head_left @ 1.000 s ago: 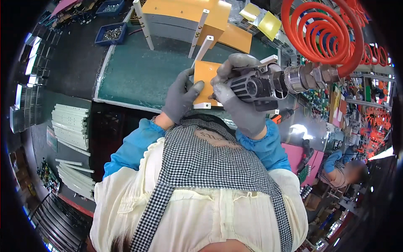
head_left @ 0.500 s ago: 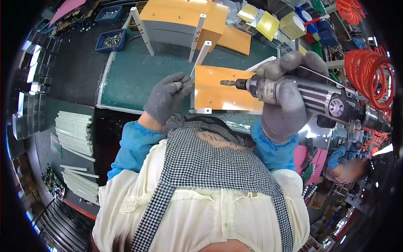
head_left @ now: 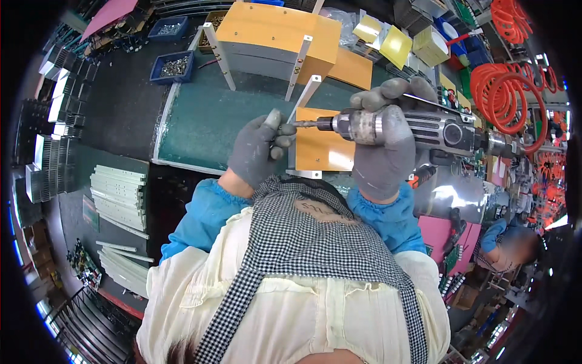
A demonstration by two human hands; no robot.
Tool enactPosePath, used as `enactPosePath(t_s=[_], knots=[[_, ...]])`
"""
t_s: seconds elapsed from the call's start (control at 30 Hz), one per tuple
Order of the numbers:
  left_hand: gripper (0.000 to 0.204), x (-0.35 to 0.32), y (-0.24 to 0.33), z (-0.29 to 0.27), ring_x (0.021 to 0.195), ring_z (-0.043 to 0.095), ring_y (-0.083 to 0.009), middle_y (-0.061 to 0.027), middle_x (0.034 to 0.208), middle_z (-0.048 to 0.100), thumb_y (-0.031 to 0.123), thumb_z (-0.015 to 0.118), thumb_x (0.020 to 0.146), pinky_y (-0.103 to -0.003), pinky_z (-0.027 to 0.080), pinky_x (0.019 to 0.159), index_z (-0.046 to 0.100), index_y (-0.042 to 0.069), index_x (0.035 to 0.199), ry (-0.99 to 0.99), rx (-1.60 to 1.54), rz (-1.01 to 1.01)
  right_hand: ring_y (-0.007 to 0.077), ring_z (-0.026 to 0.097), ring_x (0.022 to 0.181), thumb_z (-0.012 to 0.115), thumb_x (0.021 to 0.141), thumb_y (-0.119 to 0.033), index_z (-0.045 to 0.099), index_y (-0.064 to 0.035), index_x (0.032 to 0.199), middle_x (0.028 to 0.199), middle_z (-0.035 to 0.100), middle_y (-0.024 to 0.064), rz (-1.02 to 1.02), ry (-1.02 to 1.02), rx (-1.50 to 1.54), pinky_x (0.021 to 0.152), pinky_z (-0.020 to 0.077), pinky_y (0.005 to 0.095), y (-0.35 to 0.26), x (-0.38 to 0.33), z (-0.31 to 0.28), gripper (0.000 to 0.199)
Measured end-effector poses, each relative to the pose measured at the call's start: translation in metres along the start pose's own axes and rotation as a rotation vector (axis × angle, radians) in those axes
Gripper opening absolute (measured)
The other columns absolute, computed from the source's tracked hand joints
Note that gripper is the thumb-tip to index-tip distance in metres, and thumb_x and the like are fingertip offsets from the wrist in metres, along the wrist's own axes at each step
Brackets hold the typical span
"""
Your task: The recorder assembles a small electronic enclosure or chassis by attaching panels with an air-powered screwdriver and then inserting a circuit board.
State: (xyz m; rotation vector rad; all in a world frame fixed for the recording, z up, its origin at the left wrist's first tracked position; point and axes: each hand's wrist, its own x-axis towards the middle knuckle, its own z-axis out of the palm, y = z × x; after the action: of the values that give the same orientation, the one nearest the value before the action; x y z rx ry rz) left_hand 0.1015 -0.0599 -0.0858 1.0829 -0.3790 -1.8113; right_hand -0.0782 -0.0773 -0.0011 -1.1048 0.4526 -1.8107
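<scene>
My right hand (head_left: 383,138), in a grey glove, grips a pneumatic screwdriver (head_left: 424,128) held level, its bit pointing left. My left hand (head_left: 259,148), also gloved, pinches at the bit's tip, with its fingers closed on something too small to make out. Under both hands lies an orange panel (head_left: 324,151) with white edge rails on a green mat (head_left: 212,124). A red coiled air hose (head_left: 506,91) runs from the tool's rear.
A larger orange-topped box on white legs (head_left: 276,36) stands behind. Blue bins of screws (head_left: 174,65) sit at the back left. Stacks of white rails (head_left: 118,197) lie left of me. Yellow cases (head_left: 394,42) are at the back right. Another person (head_left: 512,246) works at the right.
The screwdriver has swung from upright to level with its bit pointing left, and my left hand has come off the orange panel up to the bit's tip.
</scene>
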Motion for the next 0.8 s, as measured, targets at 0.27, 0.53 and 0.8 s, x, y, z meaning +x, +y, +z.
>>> enactPosePath(t_s=[0.27,0.53,0.8], knots=[[0.039,-0.003,-0.002,0.023,0.079,0.063,-0.0093,-0.0104,0.103,0.064,0.025,0.053,0.104,-0.017,0.042,0.053,0.053,-0.007,0.127,-0.009,-0.051,0.018,0.0196,0.066,0.099,0.06,0.084,0.011,0.045,-0.009,0.135,0.114,0.06,0.011,-0.005,-0.067,-0.089,0.088,0.0589,0.0412,0.003,-0.01,0.001,0.057],[0.035,-0.001,-0.005,0.031,0.078,0.06,-0.0058,-0.0067,0.099,0.064,0.022,0.047,0.105,-0.015,0.039,0.051,0.053,-0.006,0.127,0.037,-0.069,0.039,0.0228,0.065,0.097,0.064,0.084,-0.001,0.049,-0.0095,0.137,0.117,0.062,0.0108,-0.016,-0.098,-0.1,0.086,0.0571,0.0458,0.006,-0.018,0.003,0.056],[0.035,-0.002,-0.01,0.027,0.073,0.057,-0.006,-0.0048,0.094,0.063,0.023,0.049,0.105,-0.017,0.04,0.052,0.054,-0.004,0.127,0.063,-0.066,-0.004,0.0195,0.066,0.091,0.063,0.084,0.01,0.048,-0.0072,0.133,0.111,0.062,0.01,-0.032,0.007,-0.086,0.08,0.0591,0.0353,0.003,-0.006,-0.001,0.053]])
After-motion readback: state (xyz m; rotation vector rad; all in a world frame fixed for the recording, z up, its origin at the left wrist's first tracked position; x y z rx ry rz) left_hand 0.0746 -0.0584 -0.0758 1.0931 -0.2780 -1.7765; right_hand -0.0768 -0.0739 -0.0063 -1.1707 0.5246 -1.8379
